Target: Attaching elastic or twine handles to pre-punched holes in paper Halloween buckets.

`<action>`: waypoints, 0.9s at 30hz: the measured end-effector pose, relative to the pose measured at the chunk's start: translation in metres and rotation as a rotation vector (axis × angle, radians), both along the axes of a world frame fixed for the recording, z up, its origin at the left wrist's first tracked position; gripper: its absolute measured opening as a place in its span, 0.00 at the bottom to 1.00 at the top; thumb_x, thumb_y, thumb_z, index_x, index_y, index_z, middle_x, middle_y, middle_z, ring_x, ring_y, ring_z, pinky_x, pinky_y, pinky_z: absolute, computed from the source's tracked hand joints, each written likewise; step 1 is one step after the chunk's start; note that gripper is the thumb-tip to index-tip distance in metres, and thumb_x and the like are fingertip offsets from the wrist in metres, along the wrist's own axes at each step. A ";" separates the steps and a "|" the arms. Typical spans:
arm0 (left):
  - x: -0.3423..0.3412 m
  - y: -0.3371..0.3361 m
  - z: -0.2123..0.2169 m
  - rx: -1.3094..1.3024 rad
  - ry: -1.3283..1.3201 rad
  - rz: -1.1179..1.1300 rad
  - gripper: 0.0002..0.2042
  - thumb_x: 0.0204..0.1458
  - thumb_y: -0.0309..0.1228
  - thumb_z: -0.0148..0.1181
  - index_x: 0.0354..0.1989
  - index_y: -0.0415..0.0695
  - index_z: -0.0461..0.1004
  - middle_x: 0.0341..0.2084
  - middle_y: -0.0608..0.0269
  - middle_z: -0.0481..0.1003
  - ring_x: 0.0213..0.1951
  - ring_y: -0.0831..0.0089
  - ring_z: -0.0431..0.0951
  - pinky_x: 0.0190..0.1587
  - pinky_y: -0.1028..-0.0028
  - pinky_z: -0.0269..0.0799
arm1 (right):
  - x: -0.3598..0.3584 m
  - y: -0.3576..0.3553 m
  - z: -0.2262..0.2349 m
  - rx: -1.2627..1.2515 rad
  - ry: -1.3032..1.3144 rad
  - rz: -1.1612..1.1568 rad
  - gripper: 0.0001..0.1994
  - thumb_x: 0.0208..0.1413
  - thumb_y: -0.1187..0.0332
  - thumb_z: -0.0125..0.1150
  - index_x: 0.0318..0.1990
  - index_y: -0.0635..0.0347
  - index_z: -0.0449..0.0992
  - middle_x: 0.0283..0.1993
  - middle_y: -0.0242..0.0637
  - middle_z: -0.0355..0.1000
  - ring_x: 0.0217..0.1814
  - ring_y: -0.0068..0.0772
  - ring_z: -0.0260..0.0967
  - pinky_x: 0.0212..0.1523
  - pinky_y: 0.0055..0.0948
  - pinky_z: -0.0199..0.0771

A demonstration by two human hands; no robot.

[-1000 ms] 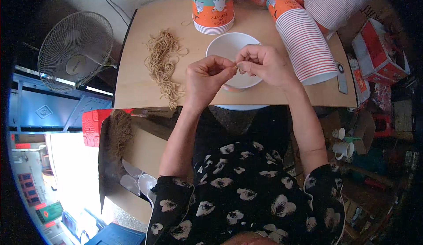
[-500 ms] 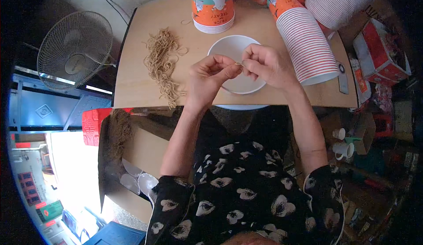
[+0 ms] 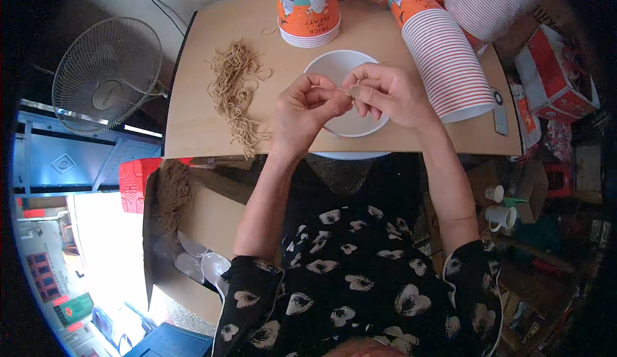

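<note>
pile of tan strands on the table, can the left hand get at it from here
Probably yes: the pile lies just left of the left hand with nothing standing between, though that hand looks busy pinching something tiny with the right hand.

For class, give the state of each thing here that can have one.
Left hand, fingers pinched
Right hand, fingers pinched
Thin strand, at the fingertips
Tan cords, loose, tangled
White-lined cup, open, mouth up
Orange cup stack, upside down
Long cup stack, nested, on its side
Fan, running or not unclear
</note>
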State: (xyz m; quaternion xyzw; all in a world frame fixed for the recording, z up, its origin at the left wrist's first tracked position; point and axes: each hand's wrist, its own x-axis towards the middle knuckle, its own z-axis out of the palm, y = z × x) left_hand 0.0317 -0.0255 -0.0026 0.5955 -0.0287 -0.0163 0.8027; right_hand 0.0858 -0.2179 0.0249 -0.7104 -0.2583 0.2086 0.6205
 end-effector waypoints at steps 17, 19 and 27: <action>-0.001 0.000 -0.002 -0.015 -0.026 0.005 0.14 0.51 0.18 0.65 0.44 0.37 0.68 0.32 0.58 0.81 0.37 0.76 0.81 0.44 0.76 0.77 | 0.000 -0.008 -0.001 0.009 0.035 -0.086 0.09 0.63 0.70 0.56 0.44 0.66 0.76 0.26 0.31 0.75 0.25 0.14 0.69 0.23 0.17 0.68; -0.001 0.001 0.000 0.006 -0.017 0.011 0.15 0.51 0.18 0.66 0.44 0.37 0.68 0.32 0.58 0.81 0.36 0.75 0.81 0.44 0.76 0.77 | -0.001 -0.007 0.001 0.000 0.008 -0.052 0.09 0.63 0.71 0.56 0.45 0.67 0.77 0.27 0.32 0.75 0.25 0.15 0.69 0.23 0.17 0.68; -0.002 0.002 0.003 0.024 0.007 -0.004 0.16 0.51 0.21 0.67 0.46 0.38 0.69 0.32 0.58 0.81 0.34 0.75 0.80 0.39 0.77 0.76 | -0.003 0.000 -0.002 0.003 -0.049 -0.048 0.08 0.62 0.71 0.59 0.43 0.66 0.78 0.29 0.31 0.76 0.27 0.14 0.70 0.23 0.16 0.69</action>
